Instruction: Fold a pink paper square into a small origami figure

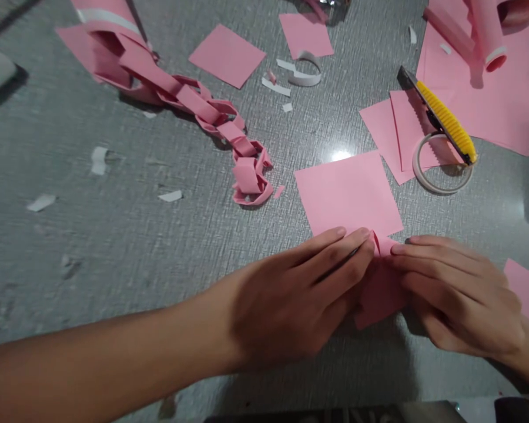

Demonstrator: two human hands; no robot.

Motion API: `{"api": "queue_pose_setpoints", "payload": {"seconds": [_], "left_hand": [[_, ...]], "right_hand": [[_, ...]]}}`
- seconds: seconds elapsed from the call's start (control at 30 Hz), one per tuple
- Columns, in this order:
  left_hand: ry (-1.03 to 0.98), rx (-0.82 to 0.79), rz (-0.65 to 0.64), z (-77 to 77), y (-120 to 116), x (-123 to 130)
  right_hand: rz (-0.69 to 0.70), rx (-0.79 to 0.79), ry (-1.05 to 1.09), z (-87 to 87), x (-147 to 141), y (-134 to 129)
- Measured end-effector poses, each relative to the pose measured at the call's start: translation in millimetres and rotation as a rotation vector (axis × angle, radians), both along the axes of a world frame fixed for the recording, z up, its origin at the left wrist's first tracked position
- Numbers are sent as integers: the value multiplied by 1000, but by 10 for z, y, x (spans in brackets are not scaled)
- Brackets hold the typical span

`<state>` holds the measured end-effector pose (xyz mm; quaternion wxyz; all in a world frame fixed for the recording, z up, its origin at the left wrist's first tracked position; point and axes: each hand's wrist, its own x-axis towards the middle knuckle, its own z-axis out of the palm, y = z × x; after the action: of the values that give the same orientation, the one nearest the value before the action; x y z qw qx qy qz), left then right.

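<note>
Between my two hands is a pink paper square (381, 288), its far edge curled over into a fold. My left hand (308, 288) pinches the left end of that edge, fingertips pressed together on the paper. From the other side my right hand (461, 288) grips the right end of the fold; its thumb is hidden. Just beyond the fingertips a flat pink sheet (348, 191) lies on the table. Off to the left, a pink paper chain (198, 106) of linked loops stretches toward the far left corner.
A yellow box cutter (445, 120) rests across a roll of tape (418, 170) at the right. Behind them are rolled pink paper tubes (489, 35) on larger pink sheets. Another pink square (227, 56) and white scraps (171, 195) lie scattered on the grey table (127, 252).
</note>
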<state>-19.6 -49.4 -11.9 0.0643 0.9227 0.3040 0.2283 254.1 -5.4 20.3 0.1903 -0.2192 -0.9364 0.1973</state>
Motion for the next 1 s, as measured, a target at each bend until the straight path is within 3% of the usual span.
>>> {"api": "queue_pose_setpoints", "payload": {"seconds": [0.57,1.0], "left_hand": [[27,85,18,-13,2,35],[69,40,-35,-22,-46,52]], "right_hand": [[54,117,-24,-14,-15,-5],[19,30,39,-29,-36,1]]}}
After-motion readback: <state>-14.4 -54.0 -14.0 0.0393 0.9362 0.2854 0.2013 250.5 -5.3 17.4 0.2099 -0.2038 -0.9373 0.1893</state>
